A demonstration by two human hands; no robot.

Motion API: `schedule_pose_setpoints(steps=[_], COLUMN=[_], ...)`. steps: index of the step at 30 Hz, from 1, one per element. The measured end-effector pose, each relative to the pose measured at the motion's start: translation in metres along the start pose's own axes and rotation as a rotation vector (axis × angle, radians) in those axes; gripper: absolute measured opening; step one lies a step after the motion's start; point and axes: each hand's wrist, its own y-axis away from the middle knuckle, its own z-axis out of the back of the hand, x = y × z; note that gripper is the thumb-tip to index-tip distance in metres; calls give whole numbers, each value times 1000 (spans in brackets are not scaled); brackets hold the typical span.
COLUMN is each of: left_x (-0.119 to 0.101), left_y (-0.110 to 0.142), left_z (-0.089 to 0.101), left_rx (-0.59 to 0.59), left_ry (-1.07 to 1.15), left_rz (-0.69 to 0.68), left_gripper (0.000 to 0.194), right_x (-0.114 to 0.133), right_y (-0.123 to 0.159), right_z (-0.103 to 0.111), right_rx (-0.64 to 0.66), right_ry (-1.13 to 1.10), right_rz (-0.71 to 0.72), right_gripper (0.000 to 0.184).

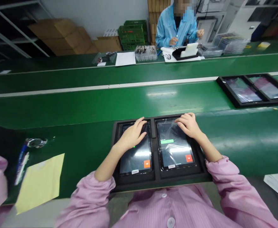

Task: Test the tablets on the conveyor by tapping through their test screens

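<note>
On my feed, a black foam tray (156, 181) sits on a green conveyor belt (82, 107), holding two dark rectangular tablets side by side. The left hand (131, 135) lies open, palm down, with its fingers spread over the upper part of the left tablet (135, 161). The right hand (188, 125) is also open and flat, resting on the upper part of the right tablet (174, 145), whose glossy plastic film shows creases. Neither hand is closed around anything. Each screen has an orange square button (189, 158) at its lower right, and the right screen also shows a bright green bar (167, 141).

At 9 o'clock from the tray lies a pale yellow paper sheet (40, 183), with a slim blue-and-white pen-shaped item (21, 164) just beside it. At 2 o'clock, a second black tray (243, 90) holds two more tablets. At 12 o'clock, across the belts, a co-worker in a light blue smock (174, 28) sits with both hands raised above a white-topped black case (185, 52). Green plastic crates (133, 34) and flattened brown cardboard boxes (63, 36) stand farther back, at 11 o'clock.
</note>
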Motion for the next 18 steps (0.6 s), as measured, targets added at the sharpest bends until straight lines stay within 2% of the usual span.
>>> schedule_pose_setpoints(steps=[3, 8, 11, 13, 18], left_x=[2, 6, 8, 9, 14], left_y=[-19, -12, -7, -5, -3], left_z=[-20, -46, -48, -46, -42], left_rx=[-93, -137, -139, -148, -164], left_ry=[-94, -151, -152, -140, -105], left_rz=[-44, -162, -179, -139, -24], left_gripper=[59, 63, 65, 65, 67], right_x=[-3, -2, -5, -6, -6], right_y=[-8, -3, 2, 3, 1], right_z=[-12, -26, -24, -21, -21], right_rx=[22, 39, 29, 31, 41], right_ry=[86, 151, 107, 72, 117], right_rz=[67, 162, 181, 173, 80], right_gripper=[31, 27, 20, 20, 30])
